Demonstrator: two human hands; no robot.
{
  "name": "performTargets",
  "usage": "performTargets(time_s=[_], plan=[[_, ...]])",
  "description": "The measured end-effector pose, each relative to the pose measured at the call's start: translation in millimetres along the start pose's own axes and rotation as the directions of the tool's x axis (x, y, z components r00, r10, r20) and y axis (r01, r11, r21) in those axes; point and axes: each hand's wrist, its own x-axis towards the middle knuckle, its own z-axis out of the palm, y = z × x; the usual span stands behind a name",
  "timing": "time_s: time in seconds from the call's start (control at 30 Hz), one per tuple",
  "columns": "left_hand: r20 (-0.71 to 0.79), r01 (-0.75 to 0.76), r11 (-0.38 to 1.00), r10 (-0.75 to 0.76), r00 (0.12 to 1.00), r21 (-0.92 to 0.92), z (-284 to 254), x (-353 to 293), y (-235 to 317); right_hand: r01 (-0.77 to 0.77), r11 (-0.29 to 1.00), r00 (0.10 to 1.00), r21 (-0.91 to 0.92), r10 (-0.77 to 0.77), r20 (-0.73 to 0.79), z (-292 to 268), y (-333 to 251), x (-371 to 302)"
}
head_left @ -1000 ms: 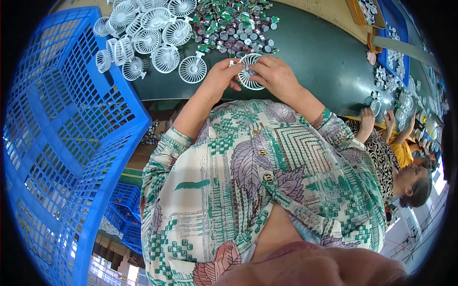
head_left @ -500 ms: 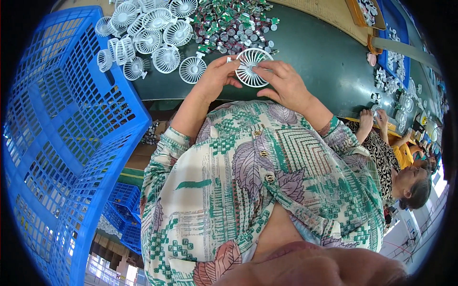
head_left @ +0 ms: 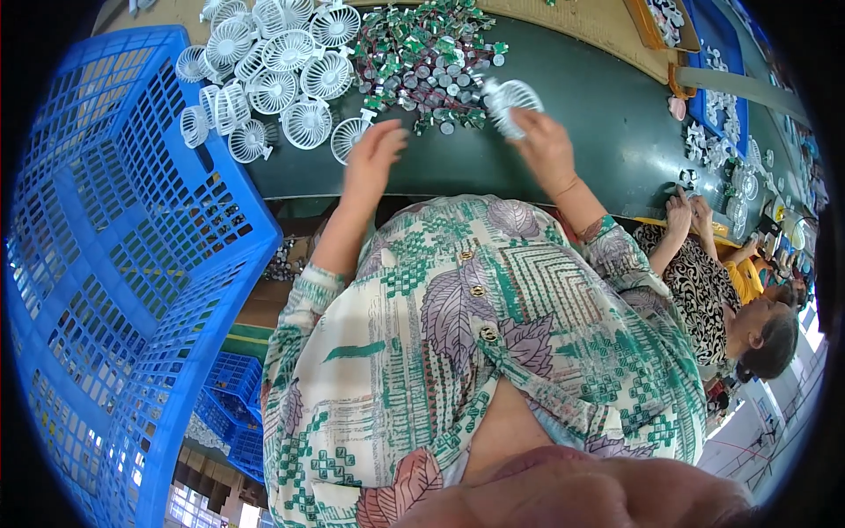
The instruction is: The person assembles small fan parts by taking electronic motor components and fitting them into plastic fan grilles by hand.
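In my right hand point(head_left: 544, 148) is a round white plastic fan grille point(head_left: 509, 97), gripped at its near edge and tilted, a little blurred by motion. It is over the dark green tabletop, just right of a heap of small green circuit boards point(head_left: 431, 66) with red wires and round silver motors. My left hand point(head_left: 374, 158) holds nothing; its fingers are stretched and partly apart, slightly smeared. It is nearest to another white fan grille point(head_left: 346, 141) lying on the table, whose right side it partly hides. More grilles of this kind point(head_left: 306, 123) are piled at the far left.
A large blue plastic crate point(head_left: 167, 290) stands tilted at my left, its rim against the table edge. Cardboard point(head_left: 581, 40) lies along the far side. At right are a blue tray point(head_left: 722, 97) of small white parts and a co-worker's hands point(head_left: 687, 211) at the same table.
My hands have parted. The right one has carried the fan grille right and away from me, while the left has let go and drawn back to the left.
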Motion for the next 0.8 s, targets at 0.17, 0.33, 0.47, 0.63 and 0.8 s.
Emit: performTargets(time_s=[0.17,0.33,0.47,0.63,0.8], plan=[[-0.422,-0.008,0.808,0.316,0.850,0.590,-53,-14,-47,-0.407,0.789,0.904,-0.460,0.422,-0.075,8,89,-20],[-0.507,0.204,0.810,0.130,0.852,0.549,-53,-4,-84,-0.260,0.931,0.966,-0.256,0.247,-0.082,31,59,21],[-0.460,0.184,0.771,0.155,0.874,0.609,-37,15,-84,-0.252,0.967,0.967,-0.034,0.253,0.032,70,38,44],[-0.470,0.155,0.861,0.107,0.876,0.485,-50,21,-81,-0.525,0.540,0.817,0.658,0.537,0.211,62,46,52],[-0.359,0.203,0.966,-0.135,0.923,0.160,-35,-3,-60,-0.599,0.394,0.672,0.697,0.721,0.170,20,77,17]])
